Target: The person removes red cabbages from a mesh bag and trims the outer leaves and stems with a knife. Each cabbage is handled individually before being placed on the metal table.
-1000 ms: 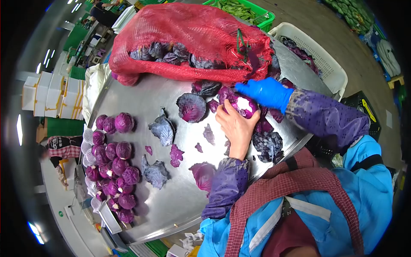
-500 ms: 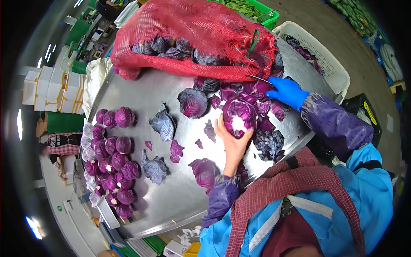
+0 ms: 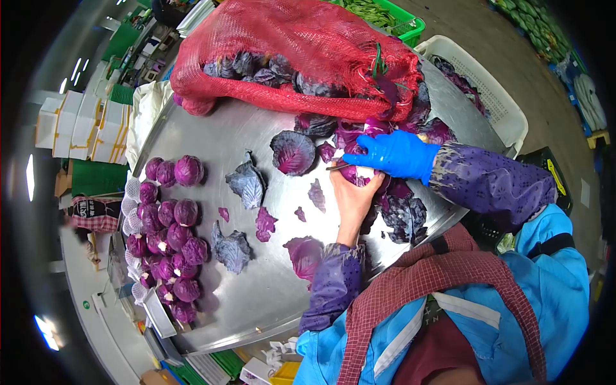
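Note:
A purple cabbage (image 3: 347,172) sits on the metal table, largely hidden by my hands. My bare left hand (image 3: 353,197) is wrapped round its near side. My right hand (image 3: 391,154), in a blue glove, is closed on a knife (image 3: 338,167) held over the cabbage, with the blade pointing left. Torn purple leaves lie beyond and to the right of my hands. A large cupped leaf (image 3: 293,153) rests left of the cabbage, and a dark leafy piece (image 3: 403,218) lies on its near right.
A red mesh sack (image 3: 276,45) of cabbages fills the table's far side. Several trimmed cabbages (image 3: 185,212) are grouped at the left. Loose leaves (image 3: 246,184) lie between. A white basket (image 3: 493,86) stands beyond the right edge; a green crate (image 3: 410,31) is behind the sack.
My right hand with the knife has moved left and nearer, from beside the sack to over the cabbage. My left hand stays at the cabbage, which is now mostly covered.

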Available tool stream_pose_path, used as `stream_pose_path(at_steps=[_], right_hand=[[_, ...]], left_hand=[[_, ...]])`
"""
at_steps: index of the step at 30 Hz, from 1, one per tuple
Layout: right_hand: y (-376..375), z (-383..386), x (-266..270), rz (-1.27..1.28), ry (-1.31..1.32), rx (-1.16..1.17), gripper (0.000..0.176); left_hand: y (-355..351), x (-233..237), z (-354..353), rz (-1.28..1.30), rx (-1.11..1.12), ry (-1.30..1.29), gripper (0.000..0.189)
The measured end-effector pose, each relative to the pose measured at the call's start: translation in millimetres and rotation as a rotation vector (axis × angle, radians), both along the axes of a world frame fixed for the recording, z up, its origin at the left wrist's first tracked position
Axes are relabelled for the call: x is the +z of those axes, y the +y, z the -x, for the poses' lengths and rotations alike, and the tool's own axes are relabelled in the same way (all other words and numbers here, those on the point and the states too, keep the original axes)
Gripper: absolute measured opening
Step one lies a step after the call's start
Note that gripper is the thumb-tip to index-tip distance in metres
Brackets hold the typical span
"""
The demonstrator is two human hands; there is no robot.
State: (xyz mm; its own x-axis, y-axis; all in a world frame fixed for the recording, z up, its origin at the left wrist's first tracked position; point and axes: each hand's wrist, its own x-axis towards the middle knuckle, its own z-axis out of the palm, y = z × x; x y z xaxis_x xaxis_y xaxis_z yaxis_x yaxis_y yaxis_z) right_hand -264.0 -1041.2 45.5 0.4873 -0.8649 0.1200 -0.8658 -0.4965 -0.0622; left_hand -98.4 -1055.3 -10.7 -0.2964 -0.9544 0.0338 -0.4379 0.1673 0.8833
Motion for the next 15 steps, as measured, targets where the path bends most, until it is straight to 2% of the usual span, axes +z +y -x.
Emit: stream_pose_path(at_steps=[1, 3, 5, 6, 7, 9, 11, 13, 14, 15], right_hand=[[-4, -4, 3, -0.001, 0.002, 0.002, 0.055], [-11, -7, 5, 0.028, 0.068, 0.001, 0.04], [-19, -4, 0, 0.034, 0.024, 0.032, 0.039], [-27, 1, -3, 0.041, -0.021, 0.065, 0.037], [-39, 7, -7, 0.04, -0.022, 0.062, 0.037], [-62, 9, 2, -0.248, -0.221, -0.126, 0.039], [-54, 6, 0, -0.216, -0.159, -0.046, 0.045], [-37, 4, -9, 0.001, -0.376, 0.016, 0.053], [-31, 0, 6, -0.135, -0.296, -0.098, 0.054], [-33, -2, 8, -0.139, -0.297, -0.101, 0.054]], left_hand=[[-2, -3, 0, -0.009, -0.002, 0.012, 0.097], [-8, -1, 0, -0.053, -0.007, 0.026, 0.098], [-6, 1, 0, -0.098, -0.015, 0.039, 0.099], [-2, 3, 3, -0.016, -0.028, -0.029, 0.101], [4, 6, 5, 0.066, -0.041, -0.097, 0.102], [13, 8, 10, 0.14, -0.062, -0.168, 0.105], [9, 5, 5, 0.069, -0.082, -0.131, 0.11], [6, 2, 1, 0.068, -0.085, -0.12, 0.111], [7, 1, 1, 0.062, -0.087, -0.11, 0.112], [8, 0, 0, 0.057, -0.09, -0.111, 0.112]])
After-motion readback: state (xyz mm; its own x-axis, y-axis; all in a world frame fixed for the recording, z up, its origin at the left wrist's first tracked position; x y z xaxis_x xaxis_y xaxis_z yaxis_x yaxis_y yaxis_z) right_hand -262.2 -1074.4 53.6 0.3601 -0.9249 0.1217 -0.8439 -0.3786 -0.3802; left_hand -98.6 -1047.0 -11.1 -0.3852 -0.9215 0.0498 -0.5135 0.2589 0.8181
